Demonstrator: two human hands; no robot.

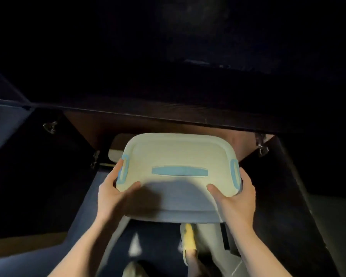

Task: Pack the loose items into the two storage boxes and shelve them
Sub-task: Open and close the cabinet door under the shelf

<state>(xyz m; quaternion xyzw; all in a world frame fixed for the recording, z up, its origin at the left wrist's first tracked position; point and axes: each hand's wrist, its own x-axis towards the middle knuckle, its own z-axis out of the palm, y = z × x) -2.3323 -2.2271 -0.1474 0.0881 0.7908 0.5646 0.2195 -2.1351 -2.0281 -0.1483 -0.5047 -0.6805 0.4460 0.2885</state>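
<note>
Cabinet (188,124): dark wooden opening at 12 o'clock from my hands, doors swung wide at 9 and 3; a hinge (261,145) shows on the right-hand door edge.
Storage box (174,176): cream lid with a blue centre handle and blue side latches, closed; long axis runs 9 to 3, square to the opening. Its far edge is at the cabinet mouth, its near edge towards me.
Second box (116,150): a pale corner shows behind and to the left of the first, already inside; I judge it shelved.
Left hand (113,192): grips the box's left end, thumb on the lid, fingers curled over the latch side.
Right hand (238,194): grips the right end likewise, thumb on top.
Nearer hand: neither; both sit level.
Coming move: I judge a straight push towards 12.
</note>
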